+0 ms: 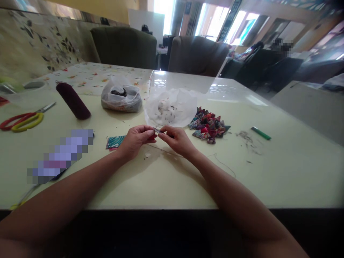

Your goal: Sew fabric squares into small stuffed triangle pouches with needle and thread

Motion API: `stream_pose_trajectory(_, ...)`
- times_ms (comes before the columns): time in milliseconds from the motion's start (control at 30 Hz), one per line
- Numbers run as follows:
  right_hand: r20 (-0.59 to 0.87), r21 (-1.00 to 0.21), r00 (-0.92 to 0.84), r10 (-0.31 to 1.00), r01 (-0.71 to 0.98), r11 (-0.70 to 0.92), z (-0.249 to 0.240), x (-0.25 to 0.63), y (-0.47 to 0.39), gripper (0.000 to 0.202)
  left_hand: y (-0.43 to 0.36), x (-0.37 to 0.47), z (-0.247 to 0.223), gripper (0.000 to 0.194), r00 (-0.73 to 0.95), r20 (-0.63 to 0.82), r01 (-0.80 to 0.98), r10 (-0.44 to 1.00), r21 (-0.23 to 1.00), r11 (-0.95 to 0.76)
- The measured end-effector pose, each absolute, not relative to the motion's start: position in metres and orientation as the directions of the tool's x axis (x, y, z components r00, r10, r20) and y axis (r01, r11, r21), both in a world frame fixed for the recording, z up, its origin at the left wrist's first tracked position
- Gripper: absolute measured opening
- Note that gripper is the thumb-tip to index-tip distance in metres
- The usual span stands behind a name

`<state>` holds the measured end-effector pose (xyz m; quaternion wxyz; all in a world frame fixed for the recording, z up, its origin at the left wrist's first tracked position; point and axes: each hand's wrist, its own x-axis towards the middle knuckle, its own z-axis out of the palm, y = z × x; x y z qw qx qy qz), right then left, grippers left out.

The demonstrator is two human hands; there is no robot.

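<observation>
Close together over the middle of the table, my left hand (pixel 134 140) and my right hand (pixel 178 141) pinch a small piece of folded cloth (pixel 157 130) between their fingertips. It looks dark, with some red showing below the left fingers; the fingers hide most of it. A thin thread (pixel 224 165) lies on the table to the right of my right wrist. Beside my left wrist are teal patterned cloth squares (pixel 115 142), partly covered by the hand. To the right of my right hand sits a heap of folded, pointed cloth pieces (pixel 208 125) in mixed prints.
Behind my hands, a white plastic sheet (pixel 188 104) holds white fluff, beside a tied-looking plastic bag (pixel 120 103). Leftward are a maroon cylinder (pixel 73 101), red-and-yellow-handled scissors (pixel 28 120) and a blurred-out flat object (pixel 63 156). A green stick-like item (pixel 261 133) lies right, near thread scraps (pixel 248 141).
</observation>
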<state>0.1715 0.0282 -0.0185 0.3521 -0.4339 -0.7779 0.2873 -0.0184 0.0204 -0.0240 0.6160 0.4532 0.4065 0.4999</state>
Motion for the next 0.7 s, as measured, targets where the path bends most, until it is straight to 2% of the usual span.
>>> stream_pose_trajectory(700, 0.332, -0.698, -0.349, 0.876, 0.534, 0.477, -0.0184, 0.1714, 0.0278, 0.030, 0.0177, -0.0160, -0.0200, 0.024, 0.153, -0.033, -0.197, 0.988, 0.978, 0.063)
